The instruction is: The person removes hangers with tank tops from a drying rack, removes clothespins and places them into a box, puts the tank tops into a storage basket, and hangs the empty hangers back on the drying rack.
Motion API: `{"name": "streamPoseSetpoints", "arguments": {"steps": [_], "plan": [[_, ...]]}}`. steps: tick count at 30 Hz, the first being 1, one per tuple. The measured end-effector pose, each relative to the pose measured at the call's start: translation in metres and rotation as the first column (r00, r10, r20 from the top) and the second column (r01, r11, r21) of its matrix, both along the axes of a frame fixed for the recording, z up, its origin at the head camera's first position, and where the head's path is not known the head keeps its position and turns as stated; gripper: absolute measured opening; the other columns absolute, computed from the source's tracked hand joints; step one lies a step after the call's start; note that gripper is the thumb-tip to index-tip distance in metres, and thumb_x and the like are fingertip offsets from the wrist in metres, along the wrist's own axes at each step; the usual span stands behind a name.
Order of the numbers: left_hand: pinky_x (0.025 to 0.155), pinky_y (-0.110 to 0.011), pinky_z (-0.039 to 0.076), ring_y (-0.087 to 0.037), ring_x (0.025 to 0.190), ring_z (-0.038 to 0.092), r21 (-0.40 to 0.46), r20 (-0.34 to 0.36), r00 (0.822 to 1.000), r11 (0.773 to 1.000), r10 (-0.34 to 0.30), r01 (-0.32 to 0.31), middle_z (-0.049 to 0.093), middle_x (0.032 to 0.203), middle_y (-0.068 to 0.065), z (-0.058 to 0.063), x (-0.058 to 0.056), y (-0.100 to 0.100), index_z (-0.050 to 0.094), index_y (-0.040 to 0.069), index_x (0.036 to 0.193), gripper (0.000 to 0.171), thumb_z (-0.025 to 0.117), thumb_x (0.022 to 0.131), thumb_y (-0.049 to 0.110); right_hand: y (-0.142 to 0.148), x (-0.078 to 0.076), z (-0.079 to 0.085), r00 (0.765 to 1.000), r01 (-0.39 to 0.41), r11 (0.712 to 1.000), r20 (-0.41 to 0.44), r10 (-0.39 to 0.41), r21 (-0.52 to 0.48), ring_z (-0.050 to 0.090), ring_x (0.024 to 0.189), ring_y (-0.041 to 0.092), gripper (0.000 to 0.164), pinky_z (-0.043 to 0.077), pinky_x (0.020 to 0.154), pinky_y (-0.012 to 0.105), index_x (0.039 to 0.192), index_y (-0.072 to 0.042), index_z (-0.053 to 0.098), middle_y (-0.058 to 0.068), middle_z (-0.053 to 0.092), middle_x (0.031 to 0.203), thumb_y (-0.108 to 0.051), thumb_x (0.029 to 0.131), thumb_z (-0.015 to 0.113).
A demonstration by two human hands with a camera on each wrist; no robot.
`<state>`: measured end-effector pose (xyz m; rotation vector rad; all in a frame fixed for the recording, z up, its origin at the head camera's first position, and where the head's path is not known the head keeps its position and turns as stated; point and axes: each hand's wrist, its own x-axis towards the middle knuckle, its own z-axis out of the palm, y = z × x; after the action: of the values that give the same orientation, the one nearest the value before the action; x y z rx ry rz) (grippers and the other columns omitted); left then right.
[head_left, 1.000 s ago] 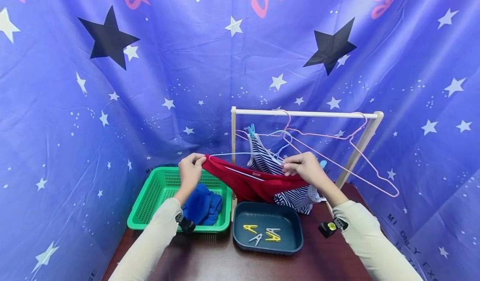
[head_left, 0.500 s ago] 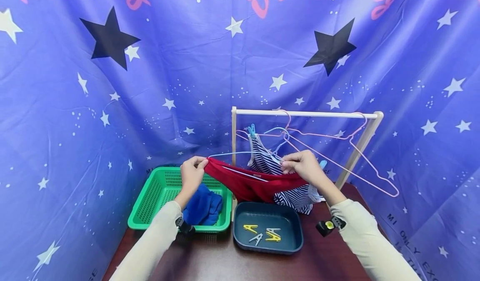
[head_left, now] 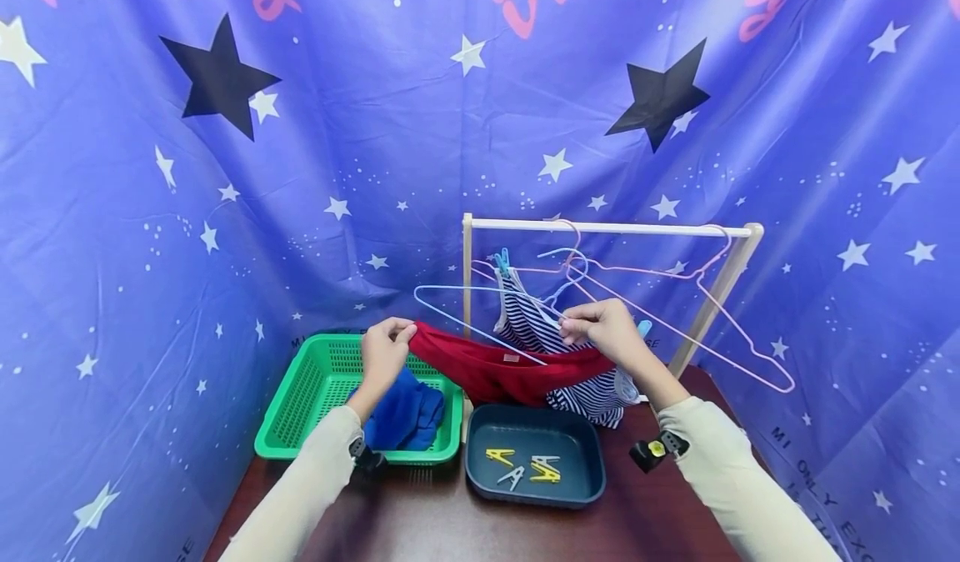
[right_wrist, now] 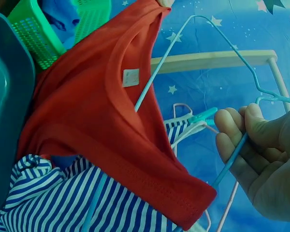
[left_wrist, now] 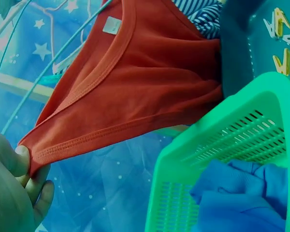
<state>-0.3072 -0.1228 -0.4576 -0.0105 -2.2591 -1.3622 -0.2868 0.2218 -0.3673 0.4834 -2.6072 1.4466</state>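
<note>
A red sleeveless top point(head_left: 487, 374) with a white neck label point(right_wrist: 131, 78) is stretched between the two hands, above the dark tray. My left hand point(head_left: 384, 349) pinches its left shoulder strap between thumb and fingers. My right hand point(head_left: 603, 328) pinches a light blue wire hanger point(right_wrist: 234, 49) close to its neck. The hanger's left end stands out of the top, above the left strap, while its lower bar dips into the neck opening. In the right wrist view, its other arm runs behind the top's right shoulder, which hangs beside the right hand.
Behind is a wooden rack point(head_left: 615, 228) with pink hangers point(head_left: 742, 328) and a striped garment point(head_left: 585, 403) held by blue clothespins point(head_left: 502, 259). A green basket point(head_left: 270, 429) with blue cloth point(head_left: 405, 412) stands left. The dark tray point(head_left: 480, 485) in front holds several clothespins point(head_left: 545, 469).
The blue hanger's left end has slipped out of the top's left strap and risen above it. The left strap has dropped slightly with the left hand; the right hand has barely moved.
</note>
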Motion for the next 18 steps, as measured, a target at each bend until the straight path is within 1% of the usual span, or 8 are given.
{"name": "streamPoseSetpoints", "arguments": {"steps": [3,7,9,12,15,18], "plan": [[0.056,-0.021,0.041,-0.012,0.061,0.055,-0.013,-0.040,0.999,0.999,-0.037,0.036,0.071,0.072,-0.011,0.000,0.002,0.004,0.078,0.003,0.094,0.009,0.073,0.094,0.011,-0.008,-0.002,0.001,1.000,-0.009,0.999,-0.013,0.009,0.036,0.072,0.064,0.014,0.013,0.061,0.064,0.025,0.097,0.014,0.074,0.025,0.074,0.078,0.003,0.092,0.070],[0.058,-0.021,0.044,-0.014,0.063,0.060,-0.037,-0.093,0.993,0.997,-0.070,0.066,0.073,0.073,-0.010,0.001,0.004,0.011,0.078,0.004,0.093,0.006,0.074,0.092,0.010,-0.020,-0.006,0.005,1.000,-0.024,0.996,-0.016,0.025,0.081,0.074,0.065,0.023,0.012,0.062,0.063,0.028,0.096,0.013,0.075,0.023,0.074,0.077,0.003,0.092,0.069],[0.060,-0.023,0.046,-0.015,0.065,0.063,-0.064,-0.118,0.990,0.995,-0.079,0.072,0.074,0.076,-0.008,0.002,0.007,0.015,0.077,0.006,0.092,0.005,0.074,0.092,0.010,-0.026,-0.008,0.007,0.999,-0.032,0.995,-0.010,0.034,0.099,0.075,0.067,0.027,0.011,0.062,0.062,0.028,0.094,0.011,0.075,0.022,0.074,0.076,0.002,0.093,0.069],[0.063,-0.027,0.050,-0.016,0.069,0.066,-0.126,-0.158,0.982,0.989,-0.102,0.083,0.074,0.080,-0.005,0.001,0.011,0.021,0.076,0.009,0.092,0.005,0.074,0.094,0.013,-0.035,-0.011,0.009,0.999,-0.048,0.993,0.002,0.048,0.105,0.075,0.068,0.032,0.011,0.061,0.061,0.028,0.093,0.010,0.075,0.022,0.074,0.077,0.002,0.093,0.068],[0.067,-0.030,0.053,-0.016,0.074,0.067,-0.188,-0.203,0.968,0.976,-0.145,0.107,0.072,0.084,-0.003,-0.001,0.017,0.029,0.074,0.011,0.093,0.007,0.072,0.095,0.017,-0.042,-0.014,0.009,0.997,-0.072,0.994,0.032,0.069,0.081,0.076,0.068,0.033,0.011,0.062,0.061,0.030,0.094,0.012,0.075,0.024,0.075,0.079,0.003,0.093,0.068],[0.069,-0.031,0.055,-0.016,0.078,0.067,-0.245,-0.240,0.951,0.960,-0.197,0.137,0.070,0.086,-0.002,-0.004,0.023,0.038,0.073,0.012,0.094,0.007,0.072,0.096,0.018,-0.050,-0.017,0.007,0.992,-0.101,0.993,0.082,0.096,0.054,0.076,0.067,0.029,0.012,0.063,0.063,0.033,0.095,0.013,0.075,0.024,0.075,0.080,0.002,0.094,0.068]]}}
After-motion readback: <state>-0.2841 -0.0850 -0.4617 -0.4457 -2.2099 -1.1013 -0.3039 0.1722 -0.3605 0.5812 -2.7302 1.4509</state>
